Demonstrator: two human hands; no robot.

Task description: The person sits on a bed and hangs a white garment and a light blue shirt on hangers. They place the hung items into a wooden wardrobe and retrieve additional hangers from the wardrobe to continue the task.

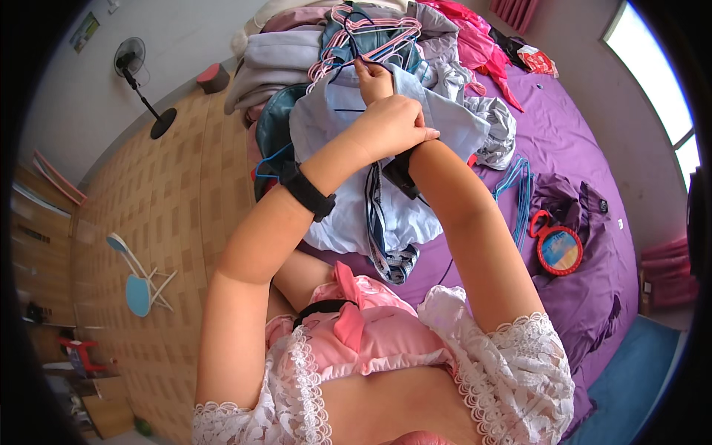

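My right hand [376, 83] grips the neck of a dark blue clothes hanger [351, 41] at the collar of a light blue shirt [317, 119]. Crossing over my right forearm, my left hand [396, 127] has its fingers curled on a black wrist strap [416, 146] at my right wrist. A black device [401, 173] hangs at the underside of that wrist, partly hidden by the arm. Another black band [307, 191] circles my left forearm. Below the hands, a dark patterned strip [375, 222] lies over pale blue cloth [339, 222].
Pink hangers [384, 23] lie on piled clothes beyond my hands. On the purple bedsheet [562, 125] at right are blue hangers [514, 194], a red-framed hand mirror [559, 250] and a purple garment [589, 300]. A standing fan [136, 89] and a folding chair [139, 292] stand on the floor at left.
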